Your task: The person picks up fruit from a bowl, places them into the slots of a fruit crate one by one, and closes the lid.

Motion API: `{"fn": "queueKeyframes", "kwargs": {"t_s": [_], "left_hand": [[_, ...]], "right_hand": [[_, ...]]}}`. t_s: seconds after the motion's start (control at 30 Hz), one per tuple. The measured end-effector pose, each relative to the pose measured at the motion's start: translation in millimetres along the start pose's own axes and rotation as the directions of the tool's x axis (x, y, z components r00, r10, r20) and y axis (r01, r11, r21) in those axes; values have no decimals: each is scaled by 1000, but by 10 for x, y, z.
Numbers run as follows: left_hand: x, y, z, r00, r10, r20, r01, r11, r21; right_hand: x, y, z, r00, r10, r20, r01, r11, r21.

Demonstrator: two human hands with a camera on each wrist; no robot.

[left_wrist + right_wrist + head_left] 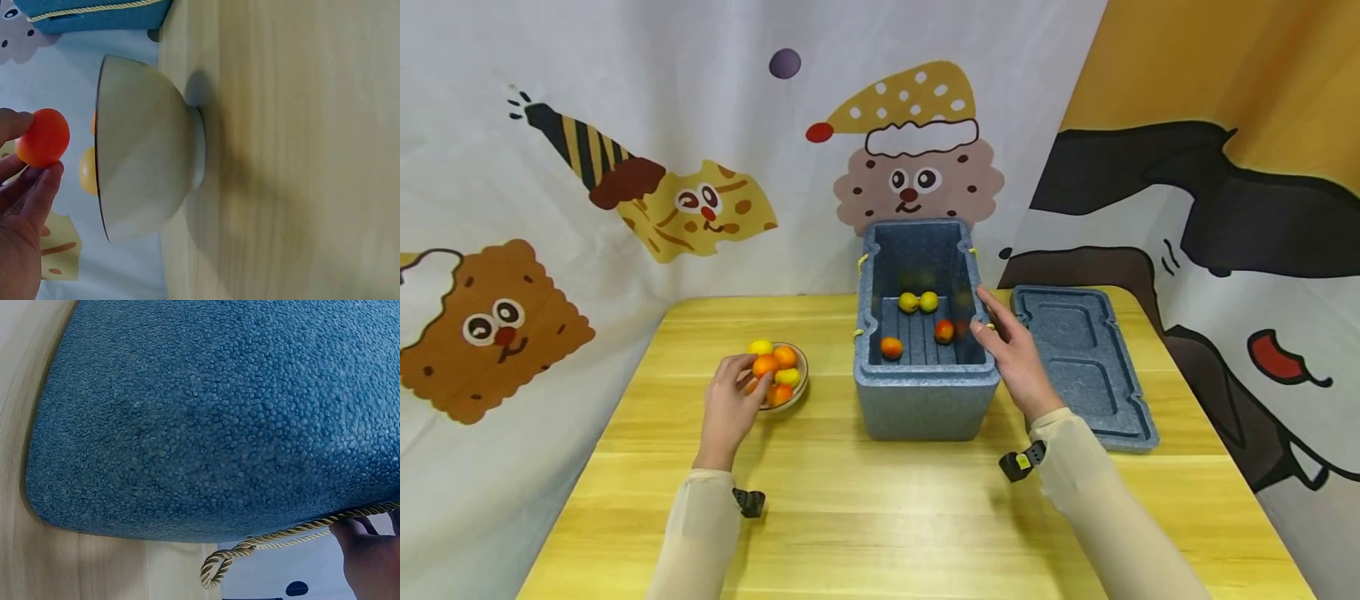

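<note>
My left hand (732, 400) pinches an orange-red round fruit (44, 137) between thumb and fingertips, over the near left side of a bowl (803, 385). In the left wrist view the fruit is beyond the bowl's dark rim, apart from it. Several orange and yellow fruits (786, 357) fill the bowl. My right hand (1017, 358) rests along the right rim of a deep grey-blue foam box (925, 410), fingers fairly straight. On the box floor lie two yellow fruits (908, 302) farther back and two orange-red fruits (891, 347) nearer the front.
The box's lid (1086, 367) lies flat on the wooden table (842, 517), right of the box. A twisted gold cord (281, 534) runs along the box's side. Behind the table hangs a cloth (805, 217) printed with cartoon snacks.
</note>
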State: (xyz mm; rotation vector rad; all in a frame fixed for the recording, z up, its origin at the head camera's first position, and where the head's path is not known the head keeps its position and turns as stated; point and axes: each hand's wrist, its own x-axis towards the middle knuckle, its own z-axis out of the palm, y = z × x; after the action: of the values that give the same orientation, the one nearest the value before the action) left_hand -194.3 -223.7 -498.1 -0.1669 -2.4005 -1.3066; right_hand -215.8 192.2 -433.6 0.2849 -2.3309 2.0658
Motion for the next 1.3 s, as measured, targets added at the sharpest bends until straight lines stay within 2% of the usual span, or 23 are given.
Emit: {"fn": "queueKeyframes", "kwargs": {"t_s": [0.17,0.3,0.43,0.6,0.93,1.1,1.3], "left_hand": [[65,68,12,1000,-22,16,23,999,-40],[147,158,5,996,-58,64,61,997,-51],[277,267,-4,989,-84,118,92,993,-67],[443,421,19,986,-99,137,116,986,-121],[834,899,97,990,-60,129,87,974,-211],[938,1063,111,989,-58,133,82,981,-178],[1065,1235,176,988,-13,152,42,980,-194]], "right_hand": [[-5,-15,10,1000,-2,9,2,1000,7],[-5,-18,18,1000,-9,11,9,1000,6],[0,-16,15,1000,-2,6,2,1000,4],[-8,-15,0,1000,-9,0,9,1000,-7],[16,-29,-22,1000,-28,3,28,1000,-5],[3,-24,15,999,-31,12,31,1000,1],[-8,-22,12,999,-40,1,40,999,-6]]}}
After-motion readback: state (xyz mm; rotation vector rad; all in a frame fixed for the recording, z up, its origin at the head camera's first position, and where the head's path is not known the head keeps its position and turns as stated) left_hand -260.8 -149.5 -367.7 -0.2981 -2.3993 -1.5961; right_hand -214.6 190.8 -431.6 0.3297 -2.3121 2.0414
